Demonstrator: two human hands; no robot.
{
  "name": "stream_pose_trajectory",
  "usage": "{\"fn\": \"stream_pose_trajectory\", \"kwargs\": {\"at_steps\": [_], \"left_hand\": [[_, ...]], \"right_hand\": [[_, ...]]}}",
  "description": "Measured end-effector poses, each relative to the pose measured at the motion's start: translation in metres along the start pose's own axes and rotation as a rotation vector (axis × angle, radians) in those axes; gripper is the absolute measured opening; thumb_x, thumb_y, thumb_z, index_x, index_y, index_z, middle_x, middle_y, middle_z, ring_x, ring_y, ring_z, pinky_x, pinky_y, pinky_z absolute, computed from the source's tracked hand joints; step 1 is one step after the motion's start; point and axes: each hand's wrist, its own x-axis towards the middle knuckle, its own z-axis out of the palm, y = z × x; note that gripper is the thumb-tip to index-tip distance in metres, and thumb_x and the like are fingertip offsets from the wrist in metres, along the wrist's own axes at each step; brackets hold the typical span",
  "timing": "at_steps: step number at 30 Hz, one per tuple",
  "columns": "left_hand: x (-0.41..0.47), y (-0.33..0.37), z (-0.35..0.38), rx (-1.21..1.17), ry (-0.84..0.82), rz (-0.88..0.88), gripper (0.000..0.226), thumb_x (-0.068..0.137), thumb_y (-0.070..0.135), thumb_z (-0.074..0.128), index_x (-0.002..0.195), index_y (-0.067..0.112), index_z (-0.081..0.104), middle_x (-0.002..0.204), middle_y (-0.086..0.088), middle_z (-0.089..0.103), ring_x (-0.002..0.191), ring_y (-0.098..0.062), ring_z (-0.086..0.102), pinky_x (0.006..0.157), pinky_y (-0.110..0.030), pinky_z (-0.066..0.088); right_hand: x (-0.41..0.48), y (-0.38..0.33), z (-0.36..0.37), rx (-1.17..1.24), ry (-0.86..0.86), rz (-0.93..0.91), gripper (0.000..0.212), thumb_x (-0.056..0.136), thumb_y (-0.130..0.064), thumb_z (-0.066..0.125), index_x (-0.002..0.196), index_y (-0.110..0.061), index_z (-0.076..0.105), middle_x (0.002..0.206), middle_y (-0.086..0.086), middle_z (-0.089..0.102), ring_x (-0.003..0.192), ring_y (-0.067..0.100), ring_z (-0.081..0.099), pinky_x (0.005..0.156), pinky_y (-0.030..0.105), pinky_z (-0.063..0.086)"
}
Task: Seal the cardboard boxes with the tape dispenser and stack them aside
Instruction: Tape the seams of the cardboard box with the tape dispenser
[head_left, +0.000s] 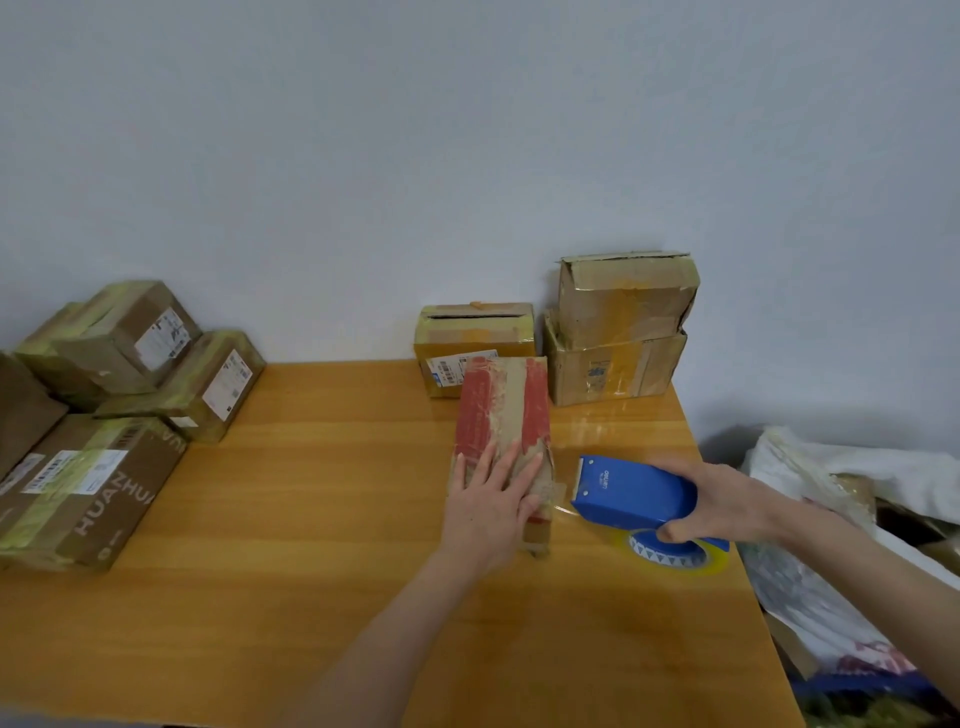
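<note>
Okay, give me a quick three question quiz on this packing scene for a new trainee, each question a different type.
1. True or false: the left hand lies flat on the red box.
2. The right hand grips: A) scissors, B) the tape dispenser, C) a marker.
3. Fill in: the stack at the back right of the table holds ___ boxes.
Key: 1 true; 2 B; 3 two.

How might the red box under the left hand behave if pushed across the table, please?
The red box lies flat and long, so it would probably slide rather than tip. Its worn, patched cardboard looks soft and may dent under the left hand.
</note>
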Motion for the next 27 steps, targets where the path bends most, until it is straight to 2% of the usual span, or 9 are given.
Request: {"fn": "stream_pose_trajectory", "kwargs": {"at_steps": [5, 9, 11, 15, 18, 21, 25, 27], "left_hand": [[0.000, -0.002, -0.002, -0.006, -0.011, 0.000, 0.062, 0.081, 0.059, -0.022, 0.141, 0.045, -0.021, 0.157, 0.012, -0.013, 0.146, -0.015, -0.017, 0.112, -0.046, -0.016], [0.000, -0.001, -0.002, -0.002, 0.004, -0.009, 0.055, 0.089, 0.055, -0.010, 0.142, 0.044, -0.018, 0.160, 0.010, -0.005, 0.148, -0.017, -0.012, 0.115, -0.047, -0.012], [-0.001, -0.001, -0.002, 0.008, 0.016, -0.012, 0.056, 0.089, 0.055, -0.010, 0.143, 0.044, -0.017, 0.161, 0.010, -0.003, 0.148, -0.017, -0.009, 0.116, -0.048, -0.009], [0.000, 0.001, 0.000, 0.006, 0.044, -0.029, 0.052, 0.097, 0.055, 0.003, 0.146, 0.044, -0.011, 0.161, 0.010, 0.002, 0.149, -0.017, -0.005, 0.117, -0.048, -0.006], [0.000, 0.003, 0.001, 0.005, 0.051, -0.041, 0.054, 0.095, 0.058, -0.001, 0.146, 0.044, -0.009, 0.161, 0.010, 0.004, 0.149, -0.017, -0.004, 0.117, -0.049, -0.006], [0.001, 0.003, 0.003, 0.004, 0.045, -0.035, 0.058, 0.088, 0.059, -0.012, 0.145, 0.044, -0.013, 0.161, 0.010, 0.002, 0.149, -0.017, -0.005, 0.117, -0.050, -0.007], [0.003, 0.001, 0.006, 0.017, 0.044, -0.043, 0.054, 0.095, 0.058, -0.003, 0.147, 0.044, -0.009, 0.161, 0.010, 0.004, 0.149, -0.017, -0.005, 0.117, -0.050, -0.006], [0.003, 0.001, 0.006, 0.008, 0.048, -0.045, 0.055, 0.093, 0.058, -0.004, 0.146, 0.044, -0.009, 0.161, 0.010, 0.006, 0.149, -0.017, -0.003, 0.117, -0.050, -0.006]], "right_hand": [[-0.005, 0.009, 0.000, 0.039, 0.001, -0.030, 0.056, 0.072, -0.030, 0.080, 0.112, -0.051, 0.048, 0.106, -0.022, 0.060, 0.095, -0.006, 0.058, 0.076, 0.017, 0.046], [-0.011, 0.022, -0.008, -0.021, -0.029, 0.045, 0.063, 0.073, -0.032, 0.079, 0.123, -0.047, 0.044, 0.111, -0.015, 0.060, 0.097, 0.006, 0.060, 0.082, 0.022, 0.047], [-0.011, 0.021, -0.006, -0.094, -0.046, 0.077, 0.068, 0.072, -0.036, 0.078, 0.130, -0.044, 0.041, 0.112, -0.014, 0.059, 0.097, 0.009, 0.059, 0.085, 0.028, 0.049], [0.003, 0.000, 0.007, -0.342, -0.074, 0.071, 0.073, 0.072, -0.049, 0.069, 0.136, -0.042, 0.036, 0.100, -0.018, 0.057, 0.091, 0.012, 0.059, 0.078, 0.030, 0.053], [0.014, -0.009, 0.012, -0.447, -0.075, 0.057, 0.074, 0.072, -0.054, 0.065, 0.137, -0.043, 0.033, 0.093, -0.018, 0.053, 0.089, 0.014, 0.056, 0.073, 0.032, 0.053], [0.024, -0.016, 0.018, -0.477, -0.066, 0.037, 0.074, 0.072, -0.056, 0.064, 0.138, -0.043, 0.033, 0.086, -0.017, 0.048, 0.086, 0.014, 0.051, 0.065, 0.029, 0.043], [0.039, -0.023, 0.018, -0.445, -0.104, 0.024, 0.074, 0.069, -0.058, 0.063, 0.136, -0.046, 0.035, 0.096, -0.014, 0.055, 0.089, 0.016, 0.053, 0.066, 0.030, 0.044], [0.043, -0.023, 0.015, -0.443, -0.131, 0.032, 0.073, 0.066, -0.059, 0.063, 0.133, -0.047, 0.037, 0.098, -0.015, 0.057, 0.092, 0.017, 0.054, 0.071, 0.031, 0.047]]}}
